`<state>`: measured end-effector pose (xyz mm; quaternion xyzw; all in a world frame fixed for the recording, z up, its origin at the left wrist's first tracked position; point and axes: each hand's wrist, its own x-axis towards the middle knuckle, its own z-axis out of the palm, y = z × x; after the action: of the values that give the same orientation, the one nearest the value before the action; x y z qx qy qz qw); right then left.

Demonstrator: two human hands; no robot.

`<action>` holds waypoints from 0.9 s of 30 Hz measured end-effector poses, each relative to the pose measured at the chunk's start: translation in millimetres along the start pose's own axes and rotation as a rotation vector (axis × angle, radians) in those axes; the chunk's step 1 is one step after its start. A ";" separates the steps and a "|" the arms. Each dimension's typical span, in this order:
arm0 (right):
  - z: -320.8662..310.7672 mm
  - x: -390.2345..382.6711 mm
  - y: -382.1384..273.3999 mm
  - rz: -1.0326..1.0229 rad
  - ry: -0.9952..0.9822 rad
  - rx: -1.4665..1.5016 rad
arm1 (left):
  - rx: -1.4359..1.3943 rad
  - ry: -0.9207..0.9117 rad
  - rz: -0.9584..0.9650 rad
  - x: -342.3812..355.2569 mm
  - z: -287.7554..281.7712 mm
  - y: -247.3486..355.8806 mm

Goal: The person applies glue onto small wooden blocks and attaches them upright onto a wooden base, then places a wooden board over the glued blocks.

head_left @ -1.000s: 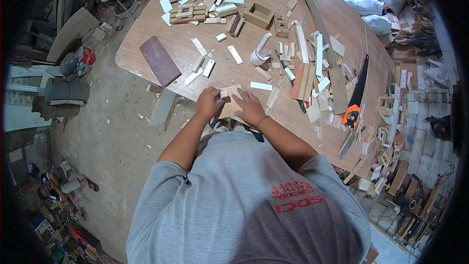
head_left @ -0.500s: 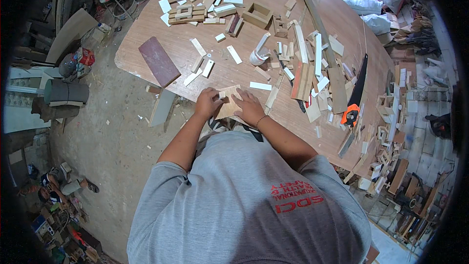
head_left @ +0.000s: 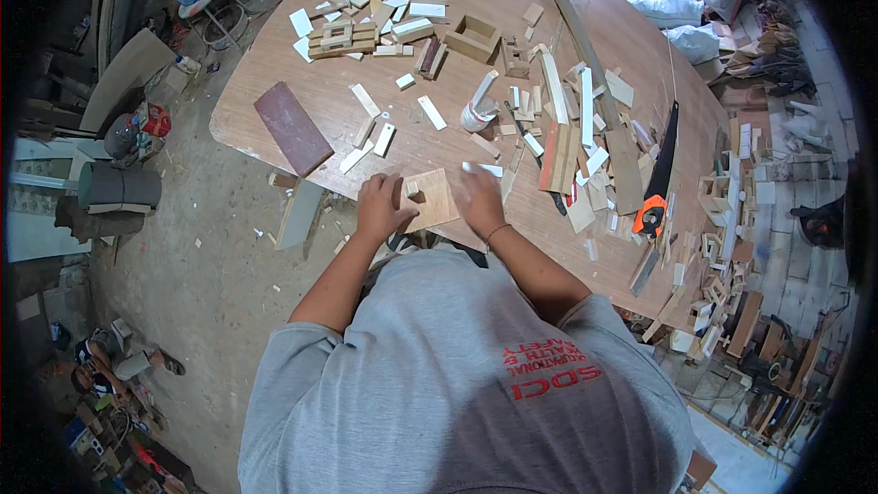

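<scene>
A thin square plywood piece (head_left: pixel 435 206) lies at the table's near edge in front of me. On its upper left part sits a small wooden block (head_left: pixel 412 189). My left hand (head_left: pixel 377 207) rests at the plywood's left side, thumb and fingers apart, the thumb over the board beside the block. Just off the right side of the plywood is my right hand (head_left: pixel 479 201), its fingers smeared by motion. Those fingertips are close to a white-faced strip (head_left: pixel 489 170); whether they touch it I cannot tell.
Several wood offcuts and a wooden box (head_left: pixel 473 38) lie farther back. A maroon board (head_left: pixel 293 128) is at left, a white cup (head_left: pixel 478 114) ahead. At right are long strips (head_left: pixel 625 165) and a handsaw (head_left: pixel 651 215). A person (head_left: pixel 101 366) is at lower left.
My left hand has let go of the small block and spread its fingers. My right hand has lifted off the plywood and shifted right toward the white-faced strip. The view has shifted slightly.
</scene>
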<state>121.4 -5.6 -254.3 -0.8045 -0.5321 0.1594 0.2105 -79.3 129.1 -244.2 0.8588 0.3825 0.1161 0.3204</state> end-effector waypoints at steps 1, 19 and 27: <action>-1.6 2.1 7.3 0.110 0.098 -0.054 | 0.001 0.001 0.001 -6.0 -1.0 -1.6; -22.3 40.3 23.9 0.347 0.208 0.282 | 0.183 -0.150 -0.108 -5.8 -13.4 -0.6; -51.7 5.6 -8.3 0.190 0.173 0.643 | -0.228 0.138 0.066 14.8 -46.3 32.9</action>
<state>141.9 -6.3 -205.7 -0.7535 -0.3576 0.2689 0.4817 -70.6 144.8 -188.3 0.8189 0.3594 0.2283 0.3848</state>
